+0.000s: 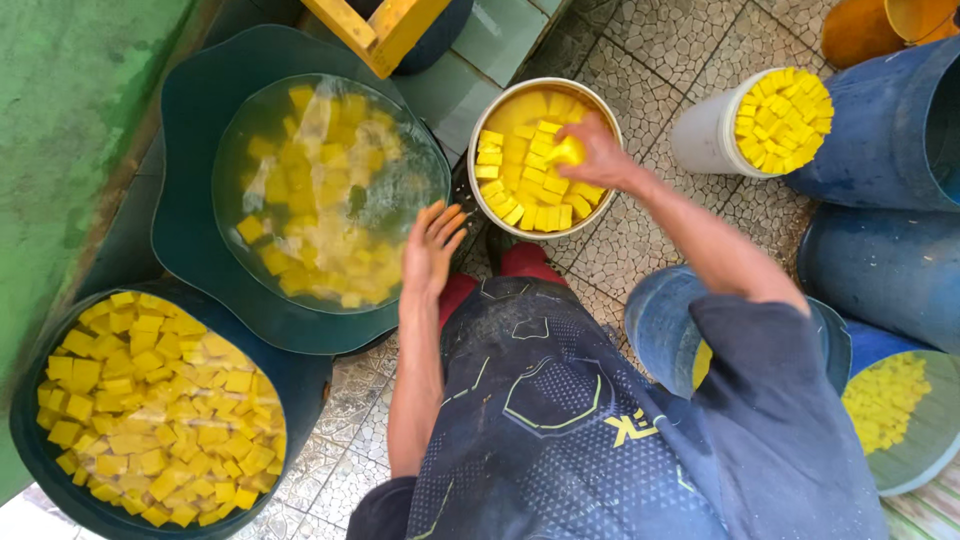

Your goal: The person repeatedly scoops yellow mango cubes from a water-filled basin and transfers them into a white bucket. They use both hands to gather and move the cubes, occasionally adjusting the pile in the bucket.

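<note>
A dark green basin (200,120) of water with floating yellow cubes sits at upper left, just beside a darker tub (300,385) at lower left heaped with more cubes. A white bucket (705,135), filled to the rim with upright yellow pieces, stands on the patterned tile floor (650,50) against a blue barrel (880,130). At the right edge another container (915,440) holds yellow cubes, possibly under water. A yellow wooden frame (375,30) shows at the top.

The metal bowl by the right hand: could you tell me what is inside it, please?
The metal bowl holds rows of yellow cubes. The right hand grips one, hiding those beneath it; the bowl's bottom is covered.
</note>
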`<act>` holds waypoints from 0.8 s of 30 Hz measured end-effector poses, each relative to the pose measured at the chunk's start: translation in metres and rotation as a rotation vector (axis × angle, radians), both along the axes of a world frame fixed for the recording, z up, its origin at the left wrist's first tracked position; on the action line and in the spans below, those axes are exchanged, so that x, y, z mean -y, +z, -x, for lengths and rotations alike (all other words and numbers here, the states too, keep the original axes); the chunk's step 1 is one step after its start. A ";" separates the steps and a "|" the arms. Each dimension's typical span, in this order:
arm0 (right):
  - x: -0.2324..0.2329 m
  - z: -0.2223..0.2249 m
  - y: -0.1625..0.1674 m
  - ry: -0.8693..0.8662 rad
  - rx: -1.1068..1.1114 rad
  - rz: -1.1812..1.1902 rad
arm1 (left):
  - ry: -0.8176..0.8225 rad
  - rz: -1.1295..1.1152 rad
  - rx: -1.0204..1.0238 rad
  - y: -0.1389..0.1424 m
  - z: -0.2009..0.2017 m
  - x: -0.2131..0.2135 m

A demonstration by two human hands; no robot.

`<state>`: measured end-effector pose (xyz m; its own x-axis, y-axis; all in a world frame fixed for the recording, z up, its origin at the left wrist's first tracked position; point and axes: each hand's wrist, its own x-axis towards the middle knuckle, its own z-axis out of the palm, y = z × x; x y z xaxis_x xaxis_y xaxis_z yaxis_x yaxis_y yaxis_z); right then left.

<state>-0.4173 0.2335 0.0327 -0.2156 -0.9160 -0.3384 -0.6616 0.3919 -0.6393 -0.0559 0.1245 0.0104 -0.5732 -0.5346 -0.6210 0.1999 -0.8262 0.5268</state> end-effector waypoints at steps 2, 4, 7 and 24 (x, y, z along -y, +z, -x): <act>0.006 0.026 0.005 0.204 -0.244 -0.009 | 0.070 -0.002 0.023 -0.006 -0.020 0.003; 0.013 0.036 0.009 0.395 -0.413 -0.030 | 0.129 -0.010 0.097 -0.009 -0.043 0.000; 0.025 0.038 0.011 0.632 -0.578 -0.082 | 0.167 -0.014 0.131 -0.014 -0.071 -0.004; 0.051 0.018 -0.006 0.432 -0.822 -0.181 | 0.437 -0.010 0.413 -0.005 -0.142 0.008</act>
